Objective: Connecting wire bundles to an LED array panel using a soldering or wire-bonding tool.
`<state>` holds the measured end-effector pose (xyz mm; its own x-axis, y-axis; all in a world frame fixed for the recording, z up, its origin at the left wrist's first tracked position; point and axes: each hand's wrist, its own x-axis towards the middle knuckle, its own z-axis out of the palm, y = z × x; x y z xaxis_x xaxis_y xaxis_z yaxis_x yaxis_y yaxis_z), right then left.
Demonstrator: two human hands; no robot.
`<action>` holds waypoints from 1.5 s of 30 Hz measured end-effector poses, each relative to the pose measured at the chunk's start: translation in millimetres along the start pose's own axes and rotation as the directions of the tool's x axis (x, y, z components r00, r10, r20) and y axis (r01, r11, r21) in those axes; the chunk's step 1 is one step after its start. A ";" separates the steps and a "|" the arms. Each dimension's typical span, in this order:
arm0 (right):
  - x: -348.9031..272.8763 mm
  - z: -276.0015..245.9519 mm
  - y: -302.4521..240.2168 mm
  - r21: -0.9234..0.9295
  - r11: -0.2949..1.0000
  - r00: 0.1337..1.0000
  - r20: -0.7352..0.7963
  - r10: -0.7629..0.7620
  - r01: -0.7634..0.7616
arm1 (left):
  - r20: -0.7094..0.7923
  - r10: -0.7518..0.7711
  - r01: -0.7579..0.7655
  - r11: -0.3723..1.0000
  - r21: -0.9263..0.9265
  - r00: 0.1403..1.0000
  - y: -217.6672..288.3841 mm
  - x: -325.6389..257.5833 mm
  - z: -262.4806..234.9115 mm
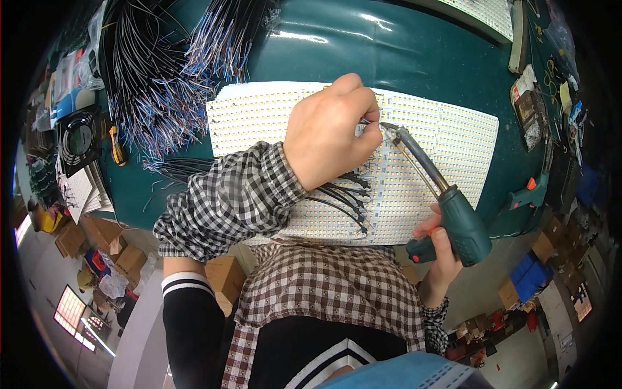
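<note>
Flat on the green table lies a stack of white LED boards [453, 142], dotted with rows of small yellow chips. Over its upper middle, my left hand [334, 129] pinches what looks like a thin dark cable, mostly covered by the fingers. Closed round the handle of a green soldering gun [468, 227], my right hand [444, 253] is at the board's near edge. The gun's tip meets the board right beside my left fingertips. Several short black cables [337, 198] run below my left hand and end in a column on the board.
Bundles of black cables [139, 58] with stripped coloured ends lie at the far left. Near them are a yellow-handled screwdriver [116, 148] and a black fan [79, 137]. A second green soldering gun [530, 193] rests at the right. Another LED board [483, 16] sits at the far right.
</note>
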<state>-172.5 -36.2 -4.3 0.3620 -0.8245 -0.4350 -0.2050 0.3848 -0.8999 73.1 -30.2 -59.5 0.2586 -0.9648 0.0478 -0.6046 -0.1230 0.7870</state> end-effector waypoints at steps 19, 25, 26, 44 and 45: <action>-3.0 0.6 0.1 -0.117 0.992 0.995 -0.078 -0.066 0.057 | -0.174 0.311 -0.257 0.927 0.273 0.934 8.2 -8.7 -8.8; -1.6 -3.8 3.1 -0.061 0.996 0.991 -0.114 -0.076 0.069 | 0.149 0.001 -0.025 0.987 0.156 0.989 27.6 -31.5 -24.3; -1.3 -4.9 3.9 -0.063 0.993 0.990 -0.095 -0.106 0.100 | 0.156 -0.025 0.015 0.998 0.064 0.987 23.9 -29.4 -23.6; -12.9 -9.9 11.2 0.085 0.987 0.973 -0.197 -0.119 0.138 | 0.214 -0.117 0.149 0.979 -0.141 0.970 7.9 -11.2 -17.0; -12.3 -9.7 11.1 0.088 0.985 0.973 -0.188 -0.130 0.149 | 0.213 -0.118 0.150 0.979 -0.140 0.970 7.3 -11.8 -16.3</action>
<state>-188.0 -25.9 -8.7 0.2082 -0.9308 -0.3005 -0.0677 0.2928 -0.9538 78.0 -16.0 -44.3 0.1618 -0.9708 -0.1771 -0.4472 -0.2322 0.8638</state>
